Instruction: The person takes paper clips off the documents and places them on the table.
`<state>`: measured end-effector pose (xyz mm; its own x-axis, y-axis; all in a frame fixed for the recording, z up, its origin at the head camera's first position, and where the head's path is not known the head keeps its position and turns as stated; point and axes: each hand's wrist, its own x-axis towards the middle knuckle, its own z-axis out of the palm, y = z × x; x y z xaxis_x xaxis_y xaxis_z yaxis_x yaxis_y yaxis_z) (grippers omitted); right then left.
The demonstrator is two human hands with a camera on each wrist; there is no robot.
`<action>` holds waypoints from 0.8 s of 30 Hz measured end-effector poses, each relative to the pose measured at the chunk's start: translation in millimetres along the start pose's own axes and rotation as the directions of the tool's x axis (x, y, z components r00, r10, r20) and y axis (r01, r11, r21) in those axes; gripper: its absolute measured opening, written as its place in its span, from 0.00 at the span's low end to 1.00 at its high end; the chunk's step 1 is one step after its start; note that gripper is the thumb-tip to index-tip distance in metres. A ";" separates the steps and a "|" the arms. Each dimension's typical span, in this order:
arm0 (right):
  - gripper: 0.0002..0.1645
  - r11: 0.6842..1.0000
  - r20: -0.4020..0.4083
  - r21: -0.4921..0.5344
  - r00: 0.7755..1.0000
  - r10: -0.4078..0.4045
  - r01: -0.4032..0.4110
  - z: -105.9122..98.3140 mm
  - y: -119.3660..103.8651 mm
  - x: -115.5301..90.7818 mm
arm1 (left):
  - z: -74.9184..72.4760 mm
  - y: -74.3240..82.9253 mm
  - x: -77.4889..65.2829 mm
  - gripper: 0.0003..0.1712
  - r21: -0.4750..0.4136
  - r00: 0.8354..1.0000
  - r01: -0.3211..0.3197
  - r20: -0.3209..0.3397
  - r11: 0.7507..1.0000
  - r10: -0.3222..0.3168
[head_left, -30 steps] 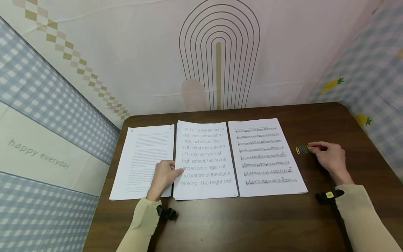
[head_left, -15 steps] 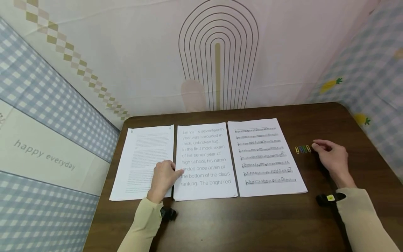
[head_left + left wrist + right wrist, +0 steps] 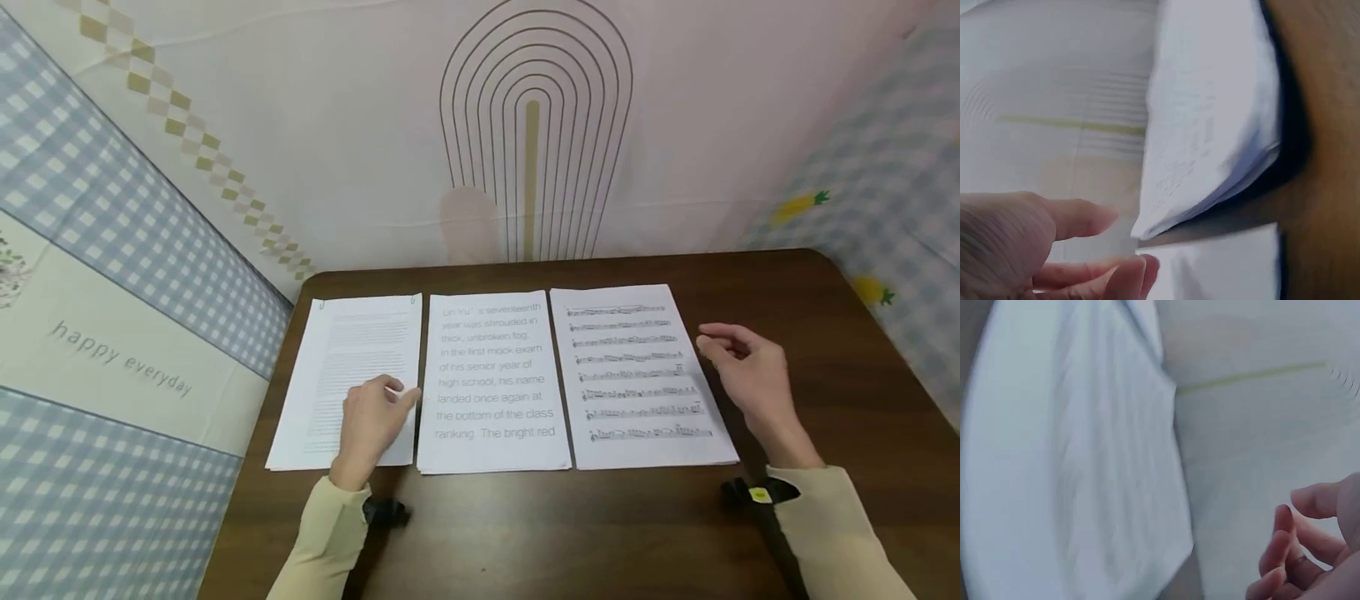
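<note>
Three stacks of paper lie side by side. My left hand (image 3: 372, 421) is over the right part of the left stack (image 3: 296, 442), thumb and fingers apart with nothing between them; its thumb tip comes close to the middle stack (image 3: 495, 454) of large-print text. My right hand (image 3: 753, 383) is beside the right edge of the sheet-music stack (image 3: 637, 375), fingers loosely bent. In the right wrist view a gap shows between its thumb (image 3: 1316, 499) and fingers (image 3: 1279, 544), and no held thing is visible. The coloured paper clips seen earlier are hidden at the right hand.
Two green paper clips (image 3: 412, 298) sit on the left stack's top edge. The brown table (image 3: 525, 533) ends at a patterned cloth backdrop (image 3: 375, 167). Checked cloth (image 3: 97, 475) hangs along the left side. Black wrist cameras (image 3: 386, 512) are strapped to both wrists.
My right hand has moved left from beside the row of coloured paper clips to the sheet music's edge. My left hand has shifted left, away from the middle stack's edge.
</note>
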<state>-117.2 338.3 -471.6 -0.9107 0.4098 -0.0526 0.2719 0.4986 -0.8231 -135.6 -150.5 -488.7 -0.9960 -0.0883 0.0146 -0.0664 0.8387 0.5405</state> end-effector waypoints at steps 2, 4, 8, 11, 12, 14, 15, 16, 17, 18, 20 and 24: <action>0.25 1.000 0.060 -0.004 0.998 -0.026 0.026 9.0 -12.7 -4.2 | -8.5 -11.9 0.3 0.18 -0.014 0.999 0.028 -0.043 1.000 -0.028; 0.25 0.998 0.127 -0.009 0.990 -0.058 0.060 18.1 -23.9 -8.1 | -17.3 -24.9 -0.1 0.19 -0.011 0.995 0.052 -0.086 0.999 -0.053; 0.25 0.989 0.263 -0.012 0.955 -0.137 0.145 39.7 -44.0 -16.0 | -34.4 -49.7 -2.7 0.23 0.005 0.985 0.116 -0.128 0.993 -0.115; 0.24 0.983 0.353 0.000 0.919 -0.174 0.186 57.9 -58.6 -24.5 | -44.4 -63.5 -2.8 0.30 0.018 0.977 0.178 -0.124 0.984 -0.175; 0.24 0.980 0.380 0.005 0.906 -0.185 0.198 64.3 -63.3 -27.9 | -47.1 -67.2 -2.2 0.33 0.021 0.974 0.198 -0.116 0.980 -0.195; 0.23 0.976 0.433 0.020 0.878 -0.204 0.216 77.7 -72.7 -35.4 | -51.2 -74.7 -0.2 0.39 0.033 0.969 0.234 -0.089 0.972 -0.230; 0.23 0.974 0.455 0.032 0.864 -0.216 0.226 84.4 -77.0 -39.4 | -52.7 -78.4 1.2 0.42 0.041 0.967 0.248 -0.072 0.968 -0.244; 0.23 0.972 0.475 0.039 0.851 -0.224 0.234 90.8 -81.3 -43.5 | -53.9 -81.8 2.7 0.45 0.045 0.965 0.260 -0.053 0.965 -0.257; 0.22 0.969 0.495 0.051 0.836 -0.235 0.243 97.2 -85.3 -47.5 | -54.7 -85.5 4.5 0.47 0.050 0.963 0.267 -0.033 0.962 -0.266; 0.22 0.966 0.512 0.059 0.822 -0.247 0.253 103.5 -88.9 -51.2 | -55.4 -88.9 6.3 0.50 0.054 0.962 0.274 -0.014 0.960 -0.274; 0.21 0.960 0.543 0.074 0.796 -0.267 0.271 115.4 -95.8 -58.7 | -56.7 -95.1 9.9 0.54 0.062 0.956 0.291 0.019 0.955 -0.293; 0.19 0.947 0.582 0.097 0.754 -0.304 0.307 137.1 -107.6 -71.6 | -60.8 -104.5 16.3 0.59 0.074 0.943 0.321 0.063 0.944 -0.326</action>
<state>-124.0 150.6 -456.7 -0.9504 -0.2877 -0.1184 -0.0526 0.5239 -0.8502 -141.3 -272.3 -493.8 -0.9216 -0.3231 -0.2150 -0.3872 0.8033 0.4525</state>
